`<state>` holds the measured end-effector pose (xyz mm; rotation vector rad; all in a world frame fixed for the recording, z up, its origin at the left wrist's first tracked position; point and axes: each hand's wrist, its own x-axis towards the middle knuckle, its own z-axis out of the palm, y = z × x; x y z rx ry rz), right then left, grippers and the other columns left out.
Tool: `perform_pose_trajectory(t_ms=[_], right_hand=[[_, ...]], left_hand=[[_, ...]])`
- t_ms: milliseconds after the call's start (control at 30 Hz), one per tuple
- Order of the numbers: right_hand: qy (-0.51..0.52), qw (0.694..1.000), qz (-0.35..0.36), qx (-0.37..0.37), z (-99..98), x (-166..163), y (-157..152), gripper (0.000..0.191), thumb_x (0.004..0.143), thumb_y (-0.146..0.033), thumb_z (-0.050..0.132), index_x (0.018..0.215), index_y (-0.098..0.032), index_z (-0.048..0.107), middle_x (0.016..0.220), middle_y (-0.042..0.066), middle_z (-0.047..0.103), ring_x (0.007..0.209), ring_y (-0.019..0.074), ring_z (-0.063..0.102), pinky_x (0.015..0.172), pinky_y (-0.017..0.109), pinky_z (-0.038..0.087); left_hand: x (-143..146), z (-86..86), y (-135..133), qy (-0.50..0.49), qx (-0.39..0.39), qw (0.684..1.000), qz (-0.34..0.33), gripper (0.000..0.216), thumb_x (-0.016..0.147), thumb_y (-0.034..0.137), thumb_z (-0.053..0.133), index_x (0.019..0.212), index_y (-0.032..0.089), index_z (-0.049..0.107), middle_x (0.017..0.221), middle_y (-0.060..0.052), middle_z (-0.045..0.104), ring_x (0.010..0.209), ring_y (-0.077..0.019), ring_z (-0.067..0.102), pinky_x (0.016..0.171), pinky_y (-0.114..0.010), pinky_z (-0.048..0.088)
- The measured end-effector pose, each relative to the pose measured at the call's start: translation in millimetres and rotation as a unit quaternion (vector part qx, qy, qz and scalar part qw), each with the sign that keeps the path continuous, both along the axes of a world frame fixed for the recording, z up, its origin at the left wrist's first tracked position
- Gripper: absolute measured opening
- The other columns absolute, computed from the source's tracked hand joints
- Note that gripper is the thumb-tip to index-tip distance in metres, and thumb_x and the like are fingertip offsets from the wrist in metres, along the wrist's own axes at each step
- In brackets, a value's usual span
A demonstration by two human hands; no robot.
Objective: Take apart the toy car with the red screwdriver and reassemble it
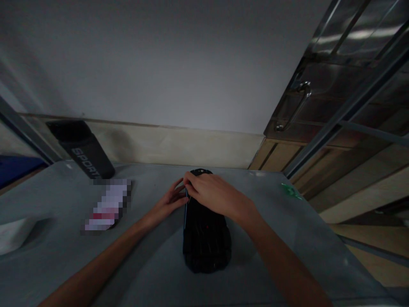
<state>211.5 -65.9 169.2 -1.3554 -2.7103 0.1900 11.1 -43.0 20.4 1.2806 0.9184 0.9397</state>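
Observation:
A black, oblong, handheld-like device (206, 238) lies on the grey table (287, 238), its long axis pointing away from me. My right hand (214, 194) rests over its far half, fingers curled and pinching at its upper left edge. My left hand (171, 201) lies beside the device's left side, fingers stretched toward that same edge and touching it. What the fingertips hold there is too dark to make out.
A dark bottle marked SPORT (84, 149) stands at the back left. A blurred white and red packet (108, 204) lies left of my hands. A white object (14, 234) sits at the far left. A green scrap (290, 190) lies at the right. A metal door with handle (295, 104) stands at the right.

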Motion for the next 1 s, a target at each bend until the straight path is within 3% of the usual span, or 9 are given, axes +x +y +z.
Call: perform_pose_trajectory(t_ms=[233,433,700,867,1000], right_hand=[[0.041,0.999,0.015,-0.028,1.0,-2,1,0.016,0.105,-0.015,0.058,0.12,-0.017,0.064,0.105,0.01,0.079,0.093,0.0212,0.071,0.076,0.031,0.041],[0.005,1.0,0.002,0.019,-4.9,-3,4,0.018,0.116,-0.023,0.049,0.121,-0.019,0.065,0.096,0.008,0.08,0.082,0.0211,0.07,0.069,0.034,0.033],[0.049,0.998,0.046,0.012,-3.1,-3,-2,0.019,0.107,-0.019,0.057,0.124,-0.019,0.065,0.105,0.008,0.079,0.091,0.0209,0.07,0.077,0.032,0.042],[0.019,0.999,0.02,0.026,-4.5,-5,-2,0.02,0.115,-0.026,0.051,0.125,-0.02,0.067,0.099,0.007,0.08,0.085,0.022,0.071,0.072,0.034,0.039],[0.022,0.999,0.035,0.033,-9.3,-2,2,0.019,0.115,-0.024,0.051,0.128,-0.02,0.065,0.098,0.007,0.08,0.085,0.0223,0.071,0.071,0.034,0.038]], left_hand=[[3,4.1,0,-0.018,0.006,1.0,-0.012,0.092,0.087,0.038,0.085,0.169,0.026,0.045,0.171,-0.014,0.058,0.15,-0.0376,0.064,0.128,-0.054,0.046],[2,3.9,1,0.005,0.005,1.0,-0.006,0.086,0.087,0.038,0.086,0.164,0.027,0.051,0.168,-0.015,0.061,0.152,-0.0396,0.062,0.127,-0.056,0.046],[-2,3.3,3,0.007,0.006,1.0,-0.013,0.085,0.085,0.053,0.09,0.158,0.026,0.053,0.172,-0.014,0.057,0.157,-0.0401,0.055,0.134,-0.058,0.038],[-1,5.2,4,0.018,0.013,1.0,-0.014,0.086,0.081,0.055,0.093,0.153,0.024,0.058,0.163,-0.015,0.066,0.157,-0.0408,0.054,0.135,-0.056,0.037],[1,5.5,4,0.008,0.0,1.0,-0.011,0.086,0.085,0.054,0.09,0.156,0.024,0.054,0.166,-0.015,0.063,0.155,-0.0396,0.056,0.136,-0.058,0.035]])
